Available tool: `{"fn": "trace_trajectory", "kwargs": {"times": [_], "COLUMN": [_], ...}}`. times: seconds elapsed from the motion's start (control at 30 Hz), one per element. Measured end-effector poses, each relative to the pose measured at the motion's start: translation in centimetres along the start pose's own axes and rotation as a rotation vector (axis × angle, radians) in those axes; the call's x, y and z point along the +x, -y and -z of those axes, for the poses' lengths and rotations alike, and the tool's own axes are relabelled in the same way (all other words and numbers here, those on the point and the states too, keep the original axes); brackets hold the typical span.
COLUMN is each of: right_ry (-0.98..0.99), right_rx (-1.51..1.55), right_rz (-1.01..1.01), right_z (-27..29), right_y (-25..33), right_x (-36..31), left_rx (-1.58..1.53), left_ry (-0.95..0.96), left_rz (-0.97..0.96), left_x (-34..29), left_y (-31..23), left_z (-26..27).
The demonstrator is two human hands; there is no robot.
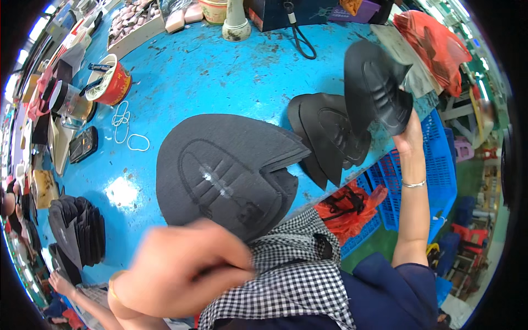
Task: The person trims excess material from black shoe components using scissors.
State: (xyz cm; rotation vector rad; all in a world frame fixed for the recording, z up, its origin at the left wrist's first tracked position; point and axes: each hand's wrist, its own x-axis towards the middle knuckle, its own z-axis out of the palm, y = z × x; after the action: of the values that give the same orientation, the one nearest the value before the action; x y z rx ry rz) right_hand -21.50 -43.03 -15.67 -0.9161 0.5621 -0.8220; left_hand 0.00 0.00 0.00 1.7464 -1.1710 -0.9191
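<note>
At the far right my right hand (410, 135) grips a black shoe upper piece (367, 82) by its lower edge, holding it up above the table. The piece is curved, with raised ridges down its middle. Below it on the table lie several similar black upper pieces (316, 129), overlapping. A stack of flat dark grey upper pieces (220, 148) sits in front of me, with a stitched arc and pale marks on the top one. My left hand (192, 264), blurred by motion, hovers at the stack's near edge, fingers curled in; anything between them is hidden.
Another person's hand (61, 284) is at the lower left, near a second stack of dark pieces (80, 231). A red tub (116, 85), a black handheld device (83, 144) and white cord (121, 118) occupy the left side. Blue crates (440, 165) and red bags stand right.
</note>
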Motion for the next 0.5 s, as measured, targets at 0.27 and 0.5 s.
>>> {"fn": "trace_trajectory", "kwargs": {"times": [0.27,0.5], "right_ry": [-0.331,0.144], "right_rx": [-0.651,-1.150], "right_rz": [0.208,0.663], "right_z": [9.3,-4.7], "right_y": [2.6,-1.3], "right_x": [2.7,-0.3], "left_rx": [0.205,0.591], "left_ry": [0.181,-0.067], "left_rz": [-0.488,-0.462], "left_x": [5.8,10.8], "left_y": [6.0,9.8], "left_z": [-14.7,-20.5]}}
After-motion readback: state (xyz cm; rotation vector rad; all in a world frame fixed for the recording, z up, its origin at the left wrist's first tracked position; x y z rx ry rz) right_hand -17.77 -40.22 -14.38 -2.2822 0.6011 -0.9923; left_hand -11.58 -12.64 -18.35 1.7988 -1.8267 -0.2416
